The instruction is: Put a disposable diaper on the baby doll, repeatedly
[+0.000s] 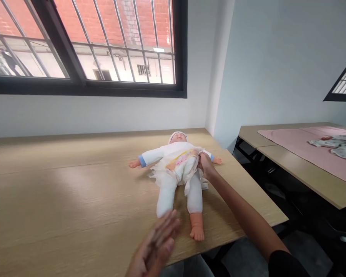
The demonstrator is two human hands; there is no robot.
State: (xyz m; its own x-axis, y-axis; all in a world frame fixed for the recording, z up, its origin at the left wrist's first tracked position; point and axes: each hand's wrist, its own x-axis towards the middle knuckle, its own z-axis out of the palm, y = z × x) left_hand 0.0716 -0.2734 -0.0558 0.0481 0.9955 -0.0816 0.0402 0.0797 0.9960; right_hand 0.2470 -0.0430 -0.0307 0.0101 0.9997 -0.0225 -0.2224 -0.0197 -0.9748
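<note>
A baby doll [177,148] in white clothes and a white cap lies on its back on the wooden table, arms spread and legs toward me. Around its hips is a diaper [183,161] with a yellow and pink printed front and loose, frilly edges. My right hand [205,164] is closed on the diaper's edge at the doll's right-hand side in the view; its fingertips are partly hidden. Nearer to me, my left hand [157,244] is held open, slightly blurred, fingers stretched out beside the doll's foot and holding nothing. It covers the doll's left-side foot in the view.
The wooden table [75,200] runs along the wall under a barred window [118,46]. Across a gap on the right, a second table [302,169] bears a pink cloth [294,140] with patterned baby clothes [338,145] on it. The near table edge lies close to my body.
</note>
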